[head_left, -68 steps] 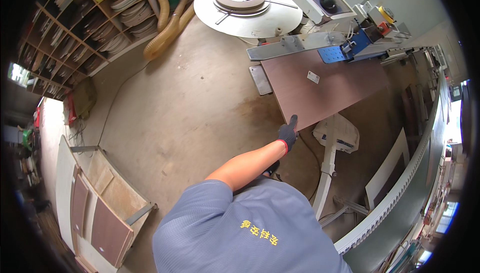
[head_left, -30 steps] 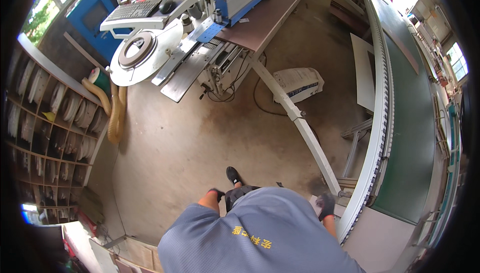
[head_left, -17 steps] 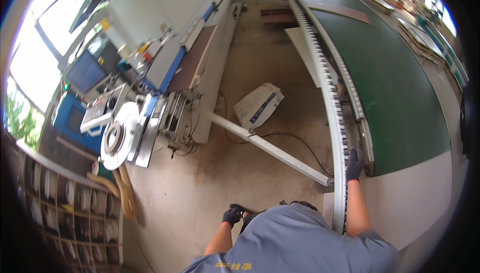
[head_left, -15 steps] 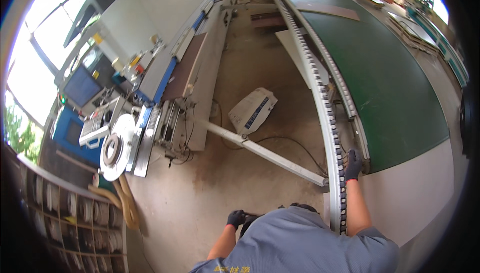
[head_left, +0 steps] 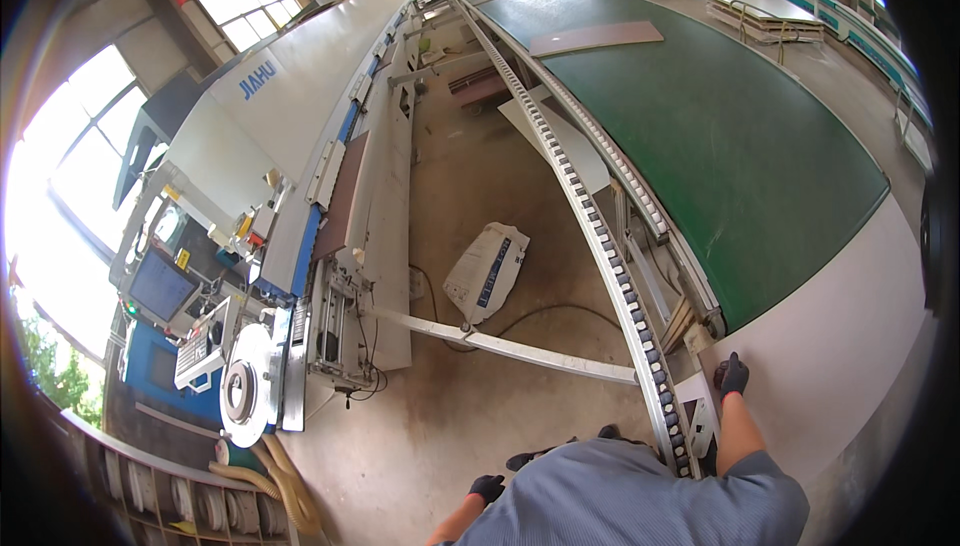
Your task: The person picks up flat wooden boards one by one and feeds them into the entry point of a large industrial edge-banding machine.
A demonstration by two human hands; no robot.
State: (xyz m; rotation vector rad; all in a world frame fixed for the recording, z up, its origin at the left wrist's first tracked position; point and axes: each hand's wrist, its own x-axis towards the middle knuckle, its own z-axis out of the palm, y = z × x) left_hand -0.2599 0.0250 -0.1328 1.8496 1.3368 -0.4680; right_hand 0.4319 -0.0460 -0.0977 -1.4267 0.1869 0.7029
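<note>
My right hand (head_left: 732, 374), in a black glove with a red cuff, is at the left edge of a large pale panel (head_left: 820, 346). Its fingers look curled in at that edge, though the fingertips are partly hidden. The panel adjoins the near end of a long green-topped table (head_left: 740, 196). Left of this hand runs a metal rail with a row of black rollers (head_left: 600, 246). Low beside my body hangs my left hand (head_left: 488, 487), also black-gloved, with fingers drawn in and nothing visible in them.
A long white machine (head_left: 290, 86) stands on the left, with a brown board (head_left: 345, 196) along its side. A metal crossbar (head_left: 520, 348) spans toward the roller rail at low height. A white sack (head_left: 487, 271) and a cable (head_left: 560, 308) lie on the floor.
My right hand has moved from beside the roller rail at the green table's end onto the pale panel's edge. My left hand stays low by my side. The view has tilted up.
</note>
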